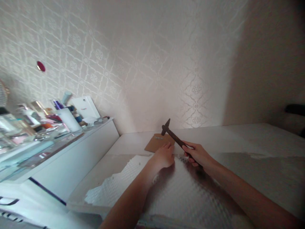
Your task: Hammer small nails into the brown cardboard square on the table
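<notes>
My right hand (pixel 195 154) is closed round the handle of a dark hammer (pixel 175 138). The hammer slants up to the left, its head above the right part of a flat brown board (pixel 154 145). My left hand (pixel 165 156) lies over the board's lower right part, fingers stretched onto it and slightly bent; its thumb is hidden. Near the board's top edge runs a short row of small pale marks or pieces, too small to make out. A white textured sheet (pixel 128 173) is spread beneath both forearms.
A white surface (pixel 238 136) runs along the patterned wall. At left, a white cabinet (pixel 71 159) bears several bottles, a white tube (pixel 68 120) and a white box (pixel 86 107). A dark red round object (pixel 41 66) is on the wall.
</notes>
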Motion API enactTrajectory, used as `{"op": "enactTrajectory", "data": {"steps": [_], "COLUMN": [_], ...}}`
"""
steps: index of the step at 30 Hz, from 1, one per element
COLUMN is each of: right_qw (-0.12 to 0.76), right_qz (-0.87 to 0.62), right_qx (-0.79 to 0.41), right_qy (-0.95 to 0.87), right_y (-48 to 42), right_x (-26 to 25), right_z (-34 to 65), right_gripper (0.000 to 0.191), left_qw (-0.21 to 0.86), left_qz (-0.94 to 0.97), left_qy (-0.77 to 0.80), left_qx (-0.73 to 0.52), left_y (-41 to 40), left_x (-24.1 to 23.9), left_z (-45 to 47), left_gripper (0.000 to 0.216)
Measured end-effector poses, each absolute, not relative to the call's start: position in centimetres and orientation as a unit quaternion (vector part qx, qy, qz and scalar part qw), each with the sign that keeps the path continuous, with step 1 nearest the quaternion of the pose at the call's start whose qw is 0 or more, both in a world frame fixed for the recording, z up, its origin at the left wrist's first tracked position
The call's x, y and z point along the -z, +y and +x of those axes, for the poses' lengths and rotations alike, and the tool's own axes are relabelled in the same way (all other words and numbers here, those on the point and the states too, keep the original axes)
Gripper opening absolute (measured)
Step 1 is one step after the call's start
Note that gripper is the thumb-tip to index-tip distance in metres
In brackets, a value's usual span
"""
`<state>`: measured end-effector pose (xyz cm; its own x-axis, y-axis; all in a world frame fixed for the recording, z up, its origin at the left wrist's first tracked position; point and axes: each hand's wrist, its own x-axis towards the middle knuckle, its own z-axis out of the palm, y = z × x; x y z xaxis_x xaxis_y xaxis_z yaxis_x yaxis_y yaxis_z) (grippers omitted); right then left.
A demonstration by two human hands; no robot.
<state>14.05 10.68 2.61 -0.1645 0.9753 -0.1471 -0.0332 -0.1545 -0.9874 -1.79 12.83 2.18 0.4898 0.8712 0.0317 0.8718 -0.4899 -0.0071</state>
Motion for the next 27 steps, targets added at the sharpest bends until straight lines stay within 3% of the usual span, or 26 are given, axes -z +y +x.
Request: {"op": "enactTrajectory", "data": {"steps": [27], "right_qw": [0.428], "right_qz": [-0.486], "right_qx": [-0.577], "right_qy": [-0.498], "right_y": [10.84], "right_x": [-2.33], "right_z": [14.16], "right_gripper": [0.040], "left_qw": [0.013], "left_qz": [-0.861], "left_qy": [-0.508], "left_qx": [0.014], "left_y": [12.81], "left_x": [-2.05], "left_z": [-1.91], "left_gripper": [0.051]}}
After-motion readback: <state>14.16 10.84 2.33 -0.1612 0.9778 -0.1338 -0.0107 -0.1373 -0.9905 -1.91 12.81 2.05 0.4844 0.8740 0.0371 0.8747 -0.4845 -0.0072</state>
